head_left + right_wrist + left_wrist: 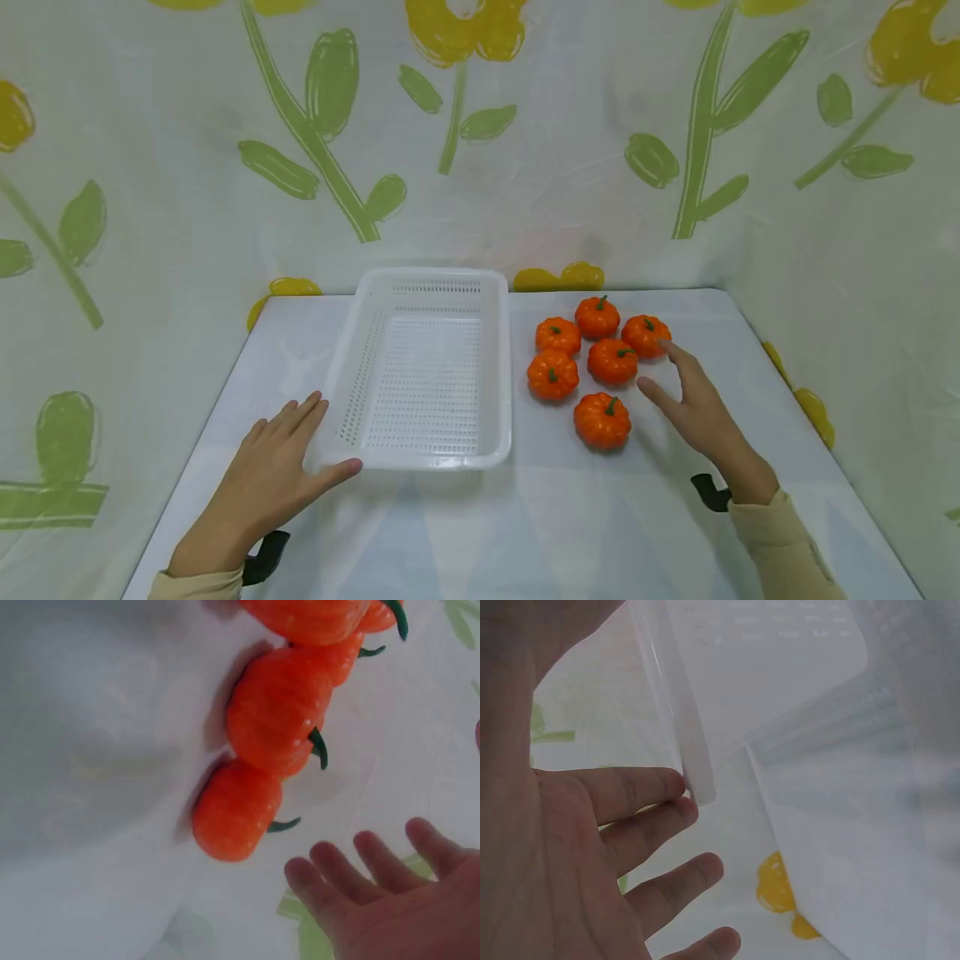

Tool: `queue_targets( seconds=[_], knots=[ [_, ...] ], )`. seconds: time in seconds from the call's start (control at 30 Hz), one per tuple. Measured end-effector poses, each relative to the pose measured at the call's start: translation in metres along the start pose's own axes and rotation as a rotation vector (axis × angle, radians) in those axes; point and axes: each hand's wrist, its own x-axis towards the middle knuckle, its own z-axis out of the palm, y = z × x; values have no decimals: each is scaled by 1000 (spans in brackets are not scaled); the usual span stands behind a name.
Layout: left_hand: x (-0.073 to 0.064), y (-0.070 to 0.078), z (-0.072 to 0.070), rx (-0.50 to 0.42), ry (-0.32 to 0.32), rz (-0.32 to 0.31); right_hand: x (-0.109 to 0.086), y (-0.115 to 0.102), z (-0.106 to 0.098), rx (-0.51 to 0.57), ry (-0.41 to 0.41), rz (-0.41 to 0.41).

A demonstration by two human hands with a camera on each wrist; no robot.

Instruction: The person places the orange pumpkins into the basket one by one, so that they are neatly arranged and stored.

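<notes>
A white plastic basket (431,462) with slotted walls stands left of centre on the table in the head view. My left hand (273,471) is at its front left corner, fingers spread and thumb pointing along the front rim; in the left wrist view two fingertips (673,782) come right up to the basket's edge (694,750). Several small orange pumpkins with green stems lie right of the basket, among them a front pumpkin (602,422) and a far right pumpkin (643,335). My right hand (697,408) hovers beside that far right pumpkin, fingers extended, holding nothing.
The pale table (450,533) carries a faint triangle pattern at the front. A white curtain (555,183) with yellow flowers and green leaves rises behind and along both sides. Other pumpkins, such as a left pumpkin (552,374), sit close to the basket's right rim.
</notes>
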Motion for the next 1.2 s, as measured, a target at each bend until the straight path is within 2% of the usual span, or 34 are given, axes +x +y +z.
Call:
queue_targets(
  seconds=[0.27,0.37,0.57,0.73,1.03,1.2],
  knots=[
    [3,-6,4,-19,29,41,-13,0,27,-4,-143,35],
    [3,-6,3,-32,28,41,-15,2,36,-28,-168,16],
    [4,-5,6,-36,44,59,-16,4,47,-57,-164,-38],
    [3,-5,7,-51,47,48,-16,3,53,-51,-179,-64],
    [4,-6,10,-66,62,65,-20,2,54,-32,-114,-113],
    [4,-9,8,-80,70,59,-19,-12,49,-2,-59,-191]
  ],
)
